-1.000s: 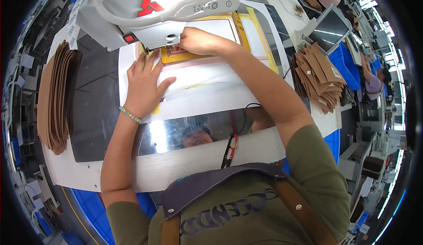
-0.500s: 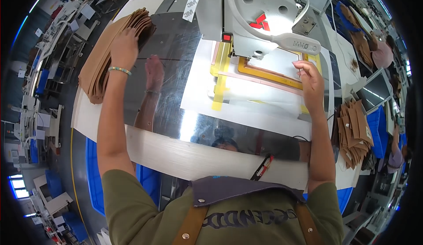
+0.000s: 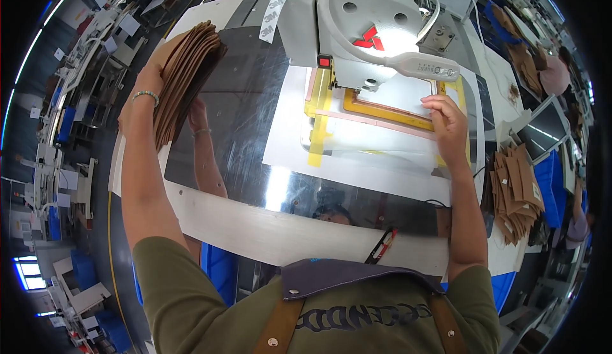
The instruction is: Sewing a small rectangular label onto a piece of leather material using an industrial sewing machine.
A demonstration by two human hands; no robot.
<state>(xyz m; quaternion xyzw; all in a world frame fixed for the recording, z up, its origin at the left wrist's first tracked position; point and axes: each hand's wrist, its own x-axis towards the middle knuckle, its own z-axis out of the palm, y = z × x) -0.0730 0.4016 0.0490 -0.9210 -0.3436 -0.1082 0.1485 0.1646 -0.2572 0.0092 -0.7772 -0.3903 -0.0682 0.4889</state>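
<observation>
A thick stack of brown cut pieces (image 3: 194, 61), fanned at its edges, lies at the table's left. Against its outer left side is my left hand (image 3: 150, 79), a beaded bracelet at the wrist; the fingers are hidden by the stack. My right hand (image 3: 449, 124) is by the right side of a yellow clamp frame (image 3: 389, 115), its fingers curled inward; whether anything is between them is not visible. The frame lies under the head of a white industrial sewing machine (image 3: 360, 35), over a white sheet (image 3: 287, 144) with yellow tape strips.
Snips with dark and red handles (image 3: 381, 247) lie at the front edge of the shiny metal table (image 3: 223, 124). More brown pieces (image 3: 515, 191) are piled at the right, beside a blue bin (image 3: 549, 185). Another blue bin (image 3: 218, 268) sits below the table. Other people work at far right.
My left hand has moved from the top of the brown stack down and left to its outer side. The stack stands more upright. My right hand stays by the frame, fingers slightly more curled.
</observation>
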